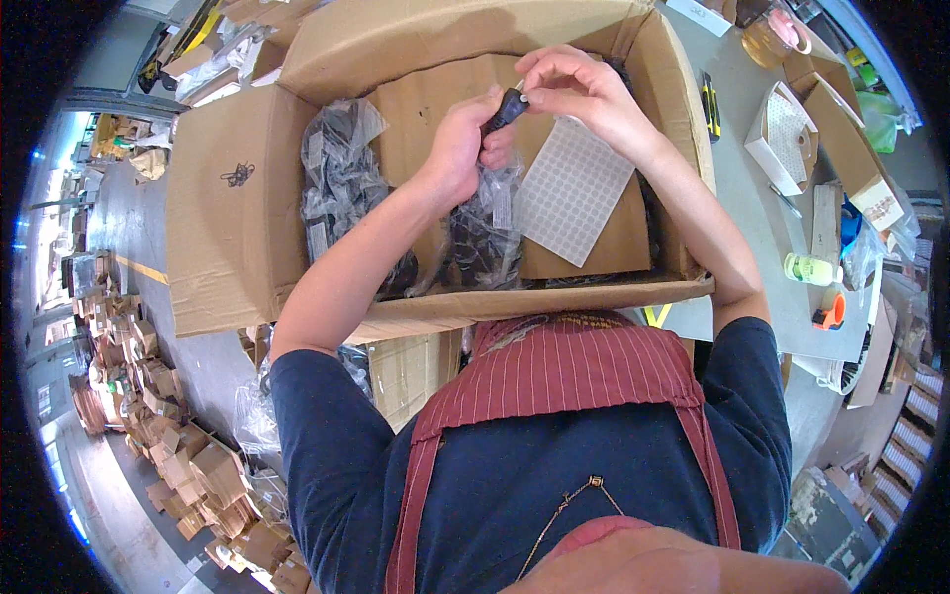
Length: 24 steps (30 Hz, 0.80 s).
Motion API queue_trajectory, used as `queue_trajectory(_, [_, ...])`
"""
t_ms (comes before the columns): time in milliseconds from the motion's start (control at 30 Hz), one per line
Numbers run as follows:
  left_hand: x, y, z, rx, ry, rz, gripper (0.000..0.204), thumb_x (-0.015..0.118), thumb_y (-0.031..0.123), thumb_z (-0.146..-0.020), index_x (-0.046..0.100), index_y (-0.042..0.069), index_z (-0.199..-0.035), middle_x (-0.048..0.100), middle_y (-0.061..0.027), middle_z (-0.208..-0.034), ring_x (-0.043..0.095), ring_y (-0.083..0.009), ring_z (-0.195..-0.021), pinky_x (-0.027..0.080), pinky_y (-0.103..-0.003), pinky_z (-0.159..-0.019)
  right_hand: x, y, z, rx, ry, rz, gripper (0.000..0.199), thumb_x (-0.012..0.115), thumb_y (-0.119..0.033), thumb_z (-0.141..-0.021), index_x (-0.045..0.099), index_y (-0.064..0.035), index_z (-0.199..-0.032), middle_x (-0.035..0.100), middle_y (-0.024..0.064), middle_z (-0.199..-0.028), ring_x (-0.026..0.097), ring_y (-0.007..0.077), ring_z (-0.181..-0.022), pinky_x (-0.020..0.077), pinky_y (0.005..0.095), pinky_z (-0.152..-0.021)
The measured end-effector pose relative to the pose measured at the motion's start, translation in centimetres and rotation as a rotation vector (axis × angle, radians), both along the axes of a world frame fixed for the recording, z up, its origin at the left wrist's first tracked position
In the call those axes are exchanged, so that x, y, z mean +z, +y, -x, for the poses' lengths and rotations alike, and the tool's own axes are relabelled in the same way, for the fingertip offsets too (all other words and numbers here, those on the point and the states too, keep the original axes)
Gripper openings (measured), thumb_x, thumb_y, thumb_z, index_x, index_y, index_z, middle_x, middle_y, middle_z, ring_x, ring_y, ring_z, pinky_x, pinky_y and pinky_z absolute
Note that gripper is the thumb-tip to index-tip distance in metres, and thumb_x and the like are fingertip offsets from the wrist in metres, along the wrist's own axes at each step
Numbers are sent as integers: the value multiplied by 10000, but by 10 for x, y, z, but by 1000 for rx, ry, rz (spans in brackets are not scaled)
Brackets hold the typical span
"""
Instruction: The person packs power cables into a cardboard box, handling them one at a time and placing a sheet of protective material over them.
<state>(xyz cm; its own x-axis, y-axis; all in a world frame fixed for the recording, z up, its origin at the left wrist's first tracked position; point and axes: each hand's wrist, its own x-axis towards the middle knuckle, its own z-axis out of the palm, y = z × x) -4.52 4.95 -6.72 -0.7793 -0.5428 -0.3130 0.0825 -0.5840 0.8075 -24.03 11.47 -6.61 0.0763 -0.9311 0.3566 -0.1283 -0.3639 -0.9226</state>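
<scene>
My left hand (472, 141) is wrapped round a black plug-like piece (507, 111), its tip pointing up and to the right. At that tip, the thumb and fingers of my right hand (579, 91) are pinched together; what they hold, if anything, is too small to make out. Below my left hand hangs or lies a clear plastic bag (485, 233) with black cable-like parts inside. A pale sheet of round stickers (577, 193) rests on brown cardboard (594, 259) within a large open carton (495, 302). More bagged black parts (341, 178) lie along the carton's left side.
Right of the carton, a grey table (732, 198) bears a yellow-and-black cutter (711, 106), a small white box (782, 139), a green-labelled bottle (811, 269) and an orange tape roll (829, 309). Flattened cardboard (203, 470) piles up on the floor at left.
</scene>
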Motion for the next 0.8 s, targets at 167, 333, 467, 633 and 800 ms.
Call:
queue_trajectory(167, [2, 2, 1, 0, 10, -1, 301, 391, 308, -1035, 527, 78, -896, 382, 39, -559, 326, -79, -449, 266, -240, -443, -2, -1, 0, -20, -62, -12, 67, 657, -86, -871, 661, -21, -889, 595, 69, -1106, 617, 123, -933, 518, 267, -820])
queue_trajectory(333, [5, 4, 2, 9, -14, 16, 352, 371, 354, -1041, 555, 83, -911, 316, 71, -538, 266, -62, -428, 251, -239, -450, -5, 0, -1, -31, -58, -1, 95, 662, -95, -874, 685, -21, -928, 598, 76, -1138, 624, 133, -950, 516, 282, -861])
queue_trajectory(467, [5, 5, 2, 13, -10, 19, 358, 374, 357, -1040, 567, 81, -918, 311, 71, -537, 263, -62, -432, 250, -238, -454, -4, -1, 0, -35, -13, 10, 110, 658, -90, -877, 702, -24, -953, 597, 81, -1161, 625, 139, -958, 517, 287, -869])
queue_trajectory(633, [6, 5, 2, 35, -35, 7, 369, 376, 357, -1040, 593, 63, -990, 305, 73, -538, 254, -62, -438, 249, -236, -463, -3, 0, 3, -20, 43, 13, 147, 604, -4, -888, 691, 12, -1005, 594, 93, -1190, 628, 152, -1010, 514, 297, -913])
queue_trajectory(800, [8, 5, 2, 18, -22, -1, 382, 370, 350, -1042, 597, 46, -1001, 303, 74, -535, 255, -63, -435, 250, -237, -462, -1, 0, 1, -37, -42, 18, 130, 661, -75, -865, 731, -16, -956, 640, 86, -1114, 633, 151, -968, 526, 290, -853])
